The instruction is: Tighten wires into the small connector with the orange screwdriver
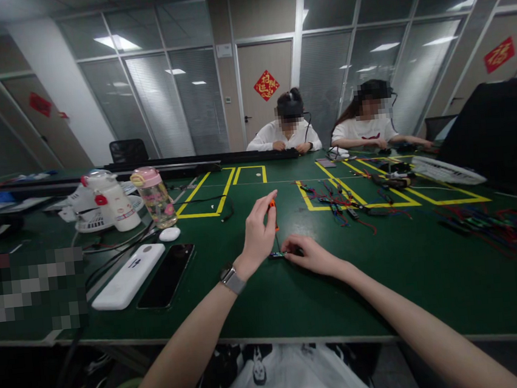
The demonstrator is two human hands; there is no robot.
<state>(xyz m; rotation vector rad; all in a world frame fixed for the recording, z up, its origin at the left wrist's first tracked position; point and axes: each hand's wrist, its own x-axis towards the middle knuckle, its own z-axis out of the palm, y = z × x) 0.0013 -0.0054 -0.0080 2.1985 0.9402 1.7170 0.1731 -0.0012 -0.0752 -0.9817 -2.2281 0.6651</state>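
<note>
In the head view, the circuit board lies inward from the tabletop's near edge. It looks light, stiff and fragile, best pinched by its ends. The right hand, curled narrow, steadies its right end; the left hand, fingers extended, holds an orange-handled screwdriver over it.

From my end I count one screwdriver, one wristwatch, one black phone, two co-workers, three red door signs.
</note>
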